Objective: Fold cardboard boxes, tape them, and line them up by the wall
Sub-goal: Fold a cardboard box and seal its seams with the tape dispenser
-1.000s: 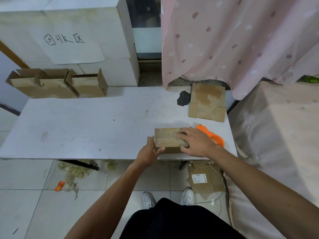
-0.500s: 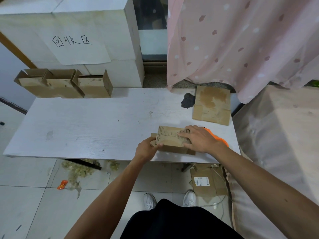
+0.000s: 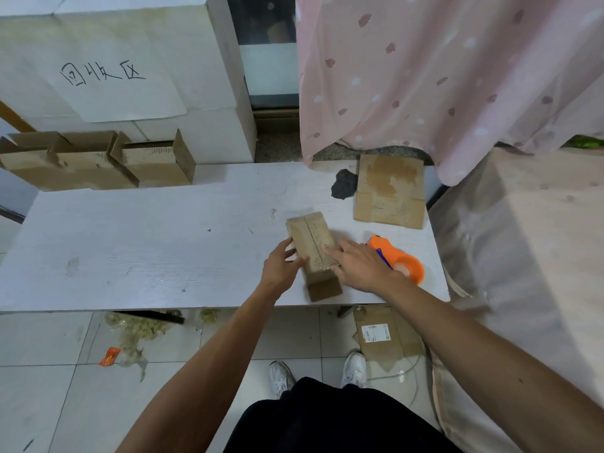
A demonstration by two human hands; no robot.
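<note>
Now in hand, head view: 1 folded cardboard box (image 3: 312, 243), lying long-ways near the table's front edge, between both hands.
Left hand (image 3: 281, 266): fingers nearly straight, pressed against the box's left side; we see it pinching nothing.
Right hand (image 3: 356, 266): flat, fingers spread, pressing down on the right edge of the box's top.
Step, as we judge it: squaring the box and holding its flaps down, ready for tape; we cannot tell whether any tape is already on.
Method we advise: bring the flaps flush along the line down the top face. Hold them with 1 hand while the other takes the dispenser, then run the tape straight over both ends.
Risk: the card looks thin and worn, so the flaps may spring up if pressure lifts.
Tape dispenser (image 3: 402, 261): orange, on the table, just beyond the right hand.
Table (image 3: 147, 250): white and scuffed, with 1 dark patch (image 3: 343, 184) near the back.
Flat cardboard (image 3: 390, 191): 1 unfolded blank at the back right, just beside the patch.
Finished boxes (image 3: 98, 161): 3, flaps up, in a row at the back left against the white blocks.
White blocks (image 3: 202, 93): stacked, bearing a handwritten paper sign (image 3: 108, 76).
Curtain (image 3: 441, 76): pink and spotted, hanging behind the table's right end.
Floor (image 3: 49, 403): pale tiles, with plastic scraps, 1 orange wrapper (image 3: 109, 356) and 1 flattened, labelled carton (image 3: 382, 338).
</note>
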